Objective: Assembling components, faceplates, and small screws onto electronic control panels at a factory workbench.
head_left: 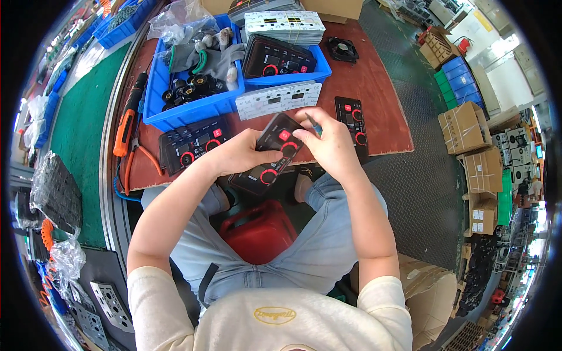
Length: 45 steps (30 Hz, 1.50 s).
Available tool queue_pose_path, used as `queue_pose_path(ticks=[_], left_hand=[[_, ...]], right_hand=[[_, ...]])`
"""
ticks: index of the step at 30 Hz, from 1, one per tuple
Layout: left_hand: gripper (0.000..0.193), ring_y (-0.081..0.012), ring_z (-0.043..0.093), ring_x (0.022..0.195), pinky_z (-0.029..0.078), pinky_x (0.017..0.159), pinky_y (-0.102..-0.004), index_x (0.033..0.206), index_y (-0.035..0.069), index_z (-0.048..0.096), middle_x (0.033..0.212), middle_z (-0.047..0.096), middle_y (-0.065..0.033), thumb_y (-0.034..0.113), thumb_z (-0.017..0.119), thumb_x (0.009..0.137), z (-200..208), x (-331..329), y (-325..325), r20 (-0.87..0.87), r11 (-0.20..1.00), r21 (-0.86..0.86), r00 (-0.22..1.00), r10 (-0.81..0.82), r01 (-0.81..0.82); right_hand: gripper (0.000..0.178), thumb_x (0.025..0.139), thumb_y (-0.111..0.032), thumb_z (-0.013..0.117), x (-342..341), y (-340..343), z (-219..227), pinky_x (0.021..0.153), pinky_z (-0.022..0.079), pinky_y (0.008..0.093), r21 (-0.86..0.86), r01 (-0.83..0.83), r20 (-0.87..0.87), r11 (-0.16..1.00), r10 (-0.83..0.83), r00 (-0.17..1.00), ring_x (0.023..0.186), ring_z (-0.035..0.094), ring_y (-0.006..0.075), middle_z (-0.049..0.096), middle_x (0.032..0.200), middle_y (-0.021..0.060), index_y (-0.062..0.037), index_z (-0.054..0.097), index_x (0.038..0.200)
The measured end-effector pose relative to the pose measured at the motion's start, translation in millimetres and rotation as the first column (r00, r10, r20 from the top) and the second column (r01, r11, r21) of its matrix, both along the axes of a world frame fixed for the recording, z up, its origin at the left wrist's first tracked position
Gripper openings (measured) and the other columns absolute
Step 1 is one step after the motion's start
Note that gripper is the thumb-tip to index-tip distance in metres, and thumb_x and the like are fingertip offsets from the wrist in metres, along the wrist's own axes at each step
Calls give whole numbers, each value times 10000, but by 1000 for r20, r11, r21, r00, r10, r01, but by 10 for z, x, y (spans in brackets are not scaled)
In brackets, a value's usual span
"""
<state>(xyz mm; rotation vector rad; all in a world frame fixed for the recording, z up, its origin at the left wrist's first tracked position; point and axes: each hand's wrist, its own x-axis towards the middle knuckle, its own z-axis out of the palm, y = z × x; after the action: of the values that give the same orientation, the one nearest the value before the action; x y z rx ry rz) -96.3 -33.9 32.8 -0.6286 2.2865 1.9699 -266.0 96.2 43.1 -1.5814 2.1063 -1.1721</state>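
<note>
Left hand (239,153) grips black panel (256,173) near white plate (287,102).

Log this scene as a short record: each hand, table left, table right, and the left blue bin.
Left hand: grips a black panel
Right hand: thumb on that panel; small blue tool between fingers, kind unclear
Table left: black panel stack, orange-handled pliers
Table right: another black panel, black fan
Left blue bin: grey gloves, black round parts
</note>
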Motion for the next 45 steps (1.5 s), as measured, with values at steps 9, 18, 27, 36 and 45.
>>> queue_pose_path(ticks=[9, 18, 27, 36, 45], left_hand=[[244, -122, 637, 818, 533, 737, -277, 1092, -22, 594, 951, 682, -82, 93, 647, 883, -186, 40, 43, -115, 887, 255, 898, 424, -386], [224, -78, 611, 817, 525, 733, -267, 1107, 2, 618, 927, 681, -35, 106, 627, 908, -253, 38, 81, -175, 902, 184, 890, 420, -390], [350, -148, 631, 978, 480, 862, -313, 1257, 38, 570, 1034, 683, -169, 46, 554, 907, -283, -8, 218, -325, 859, -220, 865, 383, -463], [345, -316, 657, 986, 508, 795, -327, 1238, 45, 587, 1036, 655, -232, 23, 547, 895, -362, -26, 277, -447, 751, -380, 818, 362, -540], [203, -115, 641, 777, 541, 704, -302, 1060, -12, 610, 886, 681, -66, 147, 596, 934, -224, 29, 143, -171, 756, 357, 758, 630, -548]], right_hand=[[199, 920, -244, 564, 180, 89, 4, 563, 483, 402, 85, -72, -368, 994, 99, 925, 695, 631, 296, 610, 792, 114, -52, 525, 952], [133, 885, -190, 579, 240, -62, -189, 601, 497, 408, 72, -35, -453, 997, 64, 889, 718, 639, 288, 633, 753, 102, -60, 595, 859], [140, 885, -176, 558, 344, -183, -304, 571, 481, 477, 150, 34, -347, 988, 20, 938, 643, 632, 362, 634, 673, 166, -45, 598, 853], [126, 864, -159, 561, 497, -261, -278, 571, 493, 478, 198, 105, -346, 975, -31, 938, 644, 637, 376, 635, 671, 183, -38, 592, 851], [217, 901, -243, 562, 230, -99, 37, 723, 508, 446, 266, 8, -261, 964, 64, 963, 819, 644, 358, 657, 852, 187, -35, 618, 930]])
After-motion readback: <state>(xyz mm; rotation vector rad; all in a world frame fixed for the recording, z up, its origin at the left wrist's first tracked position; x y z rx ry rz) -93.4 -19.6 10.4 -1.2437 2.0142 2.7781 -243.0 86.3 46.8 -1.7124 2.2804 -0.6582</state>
